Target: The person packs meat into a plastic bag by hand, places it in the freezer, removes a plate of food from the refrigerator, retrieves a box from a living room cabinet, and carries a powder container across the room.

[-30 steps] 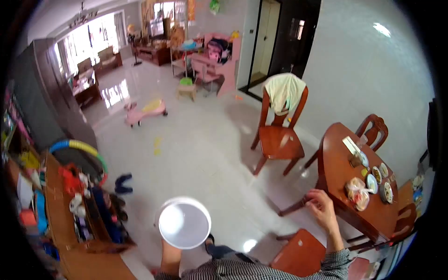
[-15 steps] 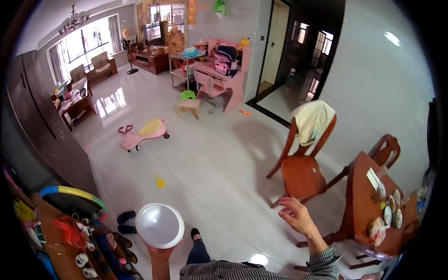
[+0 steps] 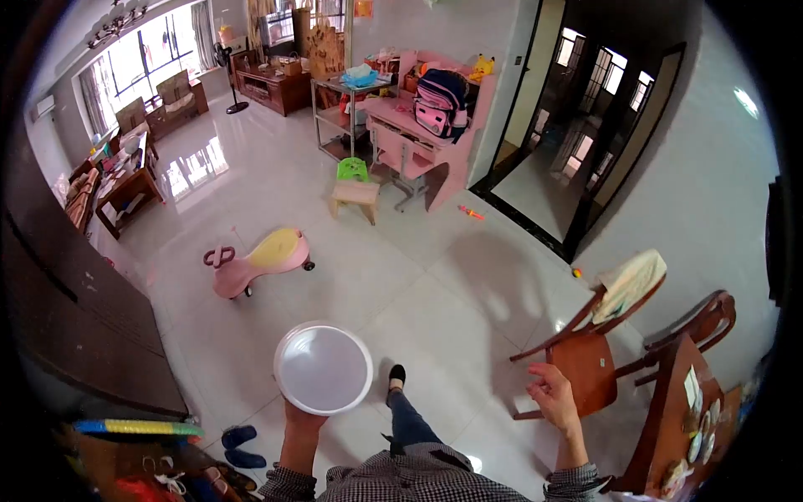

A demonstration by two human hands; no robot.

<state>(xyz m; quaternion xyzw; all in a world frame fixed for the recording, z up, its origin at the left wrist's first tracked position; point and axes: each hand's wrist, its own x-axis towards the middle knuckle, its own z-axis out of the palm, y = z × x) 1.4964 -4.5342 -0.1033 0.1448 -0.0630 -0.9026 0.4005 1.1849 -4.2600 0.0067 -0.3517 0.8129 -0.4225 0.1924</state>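
My left hand (image 3: 303,421) grips a white round bowl (image 3: 324,368) from below, near its lower left edge. The bowl's pale inside faces up toward me, and nothing shows in it. Most of the left fingers are hidden behind the bowl. On the other side, my right hand (image 3: 555,398) is held out in the air with bent fingers apart, holding nothing. In the picture it overlaps the seat of a wooden chair (image 3: 585,368), though I cannot tell how far apart they are. A light cloth (image 3: 633,283) hangs over that chair's back.
A pink ride-on toy car (image 3: 259,266) stands ahead on the tiled floor. Beyond it are a small wooden stool (image 3: 355,194) and a pink desk (image 3: 443,159) with a backpack (image 3: 441,105). Slippers (image 3: 242,446) lie at lower left. A dining table (image 3: 669,402) with dishes stands right.
I have stepped forward and the view has turned. The bowl has come toward the middle of the view in my left hand. The yellow item on the floor is out of sight.
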